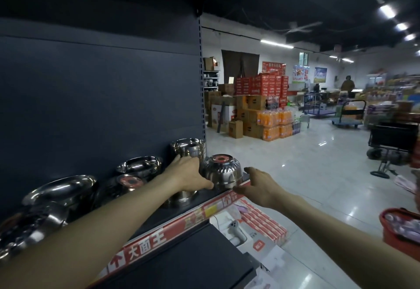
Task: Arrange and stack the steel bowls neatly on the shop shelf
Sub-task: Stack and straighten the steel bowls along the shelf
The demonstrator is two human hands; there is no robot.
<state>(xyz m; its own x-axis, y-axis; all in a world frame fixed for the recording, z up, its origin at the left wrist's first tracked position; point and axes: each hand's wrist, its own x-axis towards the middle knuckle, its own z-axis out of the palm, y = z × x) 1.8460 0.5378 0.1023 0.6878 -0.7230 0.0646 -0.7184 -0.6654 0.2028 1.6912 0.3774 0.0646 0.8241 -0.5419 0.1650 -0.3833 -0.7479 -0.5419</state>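
Head view, the only one I have: the left hand [188,176] is out over the dark grey metal shelf [205,195], which has a red price strip [159,240] along its front lip. It wraps round the middle of a tall stack of nested shiny steel bowls [189,149], fingers on the far left side, thumb on the right. The thumb tip touches or nearly touches an upside-down ribbed steel bowl with a round red label on its base [221,174]; I can't tell which. That bowl sits at the right end of the shelf, just beside the stack, near the front lip. The right hand [256,186] is apart from the left, fingers loose and spread, holding nothing, just right of the upside-down bowl, fingertips at the price strip. Further left on the same shelf I see a wide shallow steel bowl [141,164] open side up at the back, a second upside-down steel bowl with a red label [129,182] in front of it, a big tilted steel bowl [61,188], then more steel bowls [29,227] too blurred to count. Below the shelf are white boxes and red-and-white packs [263,218]. A red plastic shopping basket [395,232] is at the right edge. Far back there are stacked red cartons [261,84] above packs of orange drink bottles [275,122].
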